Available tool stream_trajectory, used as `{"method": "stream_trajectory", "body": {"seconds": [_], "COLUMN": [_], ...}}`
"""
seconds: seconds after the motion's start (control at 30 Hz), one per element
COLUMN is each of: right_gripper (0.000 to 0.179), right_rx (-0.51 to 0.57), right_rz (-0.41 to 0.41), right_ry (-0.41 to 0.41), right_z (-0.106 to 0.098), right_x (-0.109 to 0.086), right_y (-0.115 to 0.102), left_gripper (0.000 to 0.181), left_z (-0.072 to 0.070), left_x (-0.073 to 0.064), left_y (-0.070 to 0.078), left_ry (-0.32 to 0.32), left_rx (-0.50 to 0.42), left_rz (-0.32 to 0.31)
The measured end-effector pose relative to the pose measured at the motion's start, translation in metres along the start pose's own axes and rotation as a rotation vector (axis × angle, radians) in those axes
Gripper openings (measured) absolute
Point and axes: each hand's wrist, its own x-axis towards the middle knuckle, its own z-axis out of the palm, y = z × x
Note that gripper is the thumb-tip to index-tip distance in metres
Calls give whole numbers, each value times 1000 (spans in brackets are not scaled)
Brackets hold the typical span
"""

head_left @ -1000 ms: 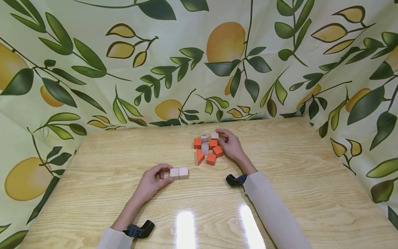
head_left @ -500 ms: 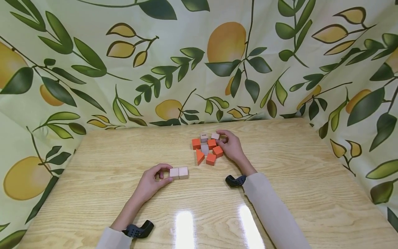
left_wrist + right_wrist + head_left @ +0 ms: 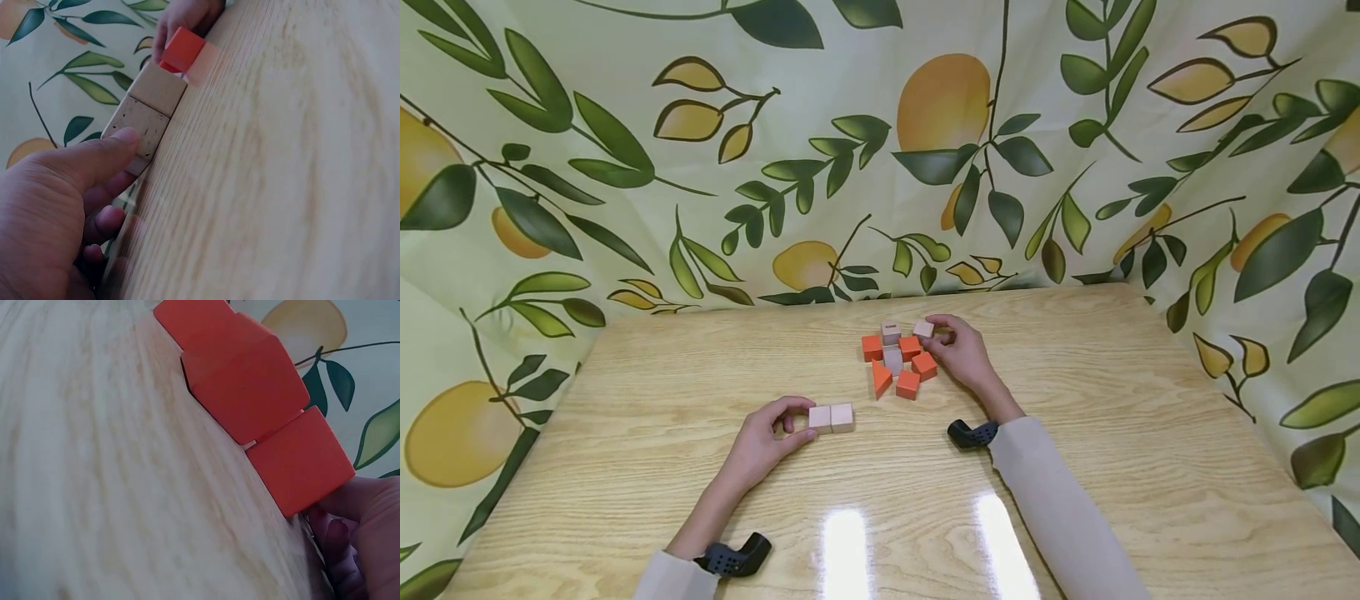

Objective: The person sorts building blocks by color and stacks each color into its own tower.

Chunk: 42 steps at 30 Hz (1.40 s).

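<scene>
Relative to the frame one second earlier, the held pale cube [image 3: 923,330] and the right grip [image 3: 961,354] had shifted slightly toward 3 o'clock, while the upper-left red cube [image 3: 871,347] and the upper-right red cube [image 3: 909,347] had shifted slightly toward 9 o'clock.

Nearest, the left grip [image 3: 763,437] pinched the first pale block [image 3: 820,421] between thumb and fingers. The second pale block [image 3: 842,418] abutted its 3 o'clock face, unheld. This pinch probably served to steady the first block and keep the joint aligned.

Farther off, between 1 and 2 o'clock from that pair, a cluster stood on the bench [image 3: 700,358]. With the central pale piece [image 3: 892,361] taken as the dial center, the lower red cube [image 3: 907,385] occupied 5 o'clock, the triangular red block [image 3: 881,380] 7, the right-hand red cube [image 3: 923,366] 3, the two upper red cubes 10 and 2, and the marked pale cube [image 3: 891,336] 12. Close spacing probably kept the pieces within easy reach.

Outside the cluster, between 1 and 2 o'clock, the right grip pinched its cube, thumb nearer and finger farther; holding from outside likely avoided the neighboring cubes. Bench contact beneath it could not be determined.

No container was visible. Beyond the bench hung a printed cloth [image 3: 820,92].
</scene>
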Motion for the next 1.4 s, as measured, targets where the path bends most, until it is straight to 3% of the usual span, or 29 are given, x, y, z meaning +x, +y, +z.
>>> {"method": "stream_trajectory", "body": {"seconds": [0.27,0.5,0.77,1.0,1.17,1.4], "right_gripper": [42,37,39,37,39,40], "right_rx": [-35,-26,-43,-49,-23,23], "right_rz": [-20,-74,-6,-29,-22,55], "right_ry": [-13,25,11,25,52,124], "right_z": [0,1,2,0,-2,-8], "right_x": [-1,-1,1,-1,-1,-3], "right_y": [-2,-1,-2,-1,-1,-8], "left_gripper": [33,36,36,36,36,36], "left_z": [0,0,0,-1,0,1], "left_x": [0,0,0,0,-1,0], "left_y": [0,-1,-1,0,0,-1], "left_ry": [-2,-4,-1,-6,-6,2], "left_rx": [2,16,10,10,9,18], "left_rz": [4,2,3,-20,-19,0]}}
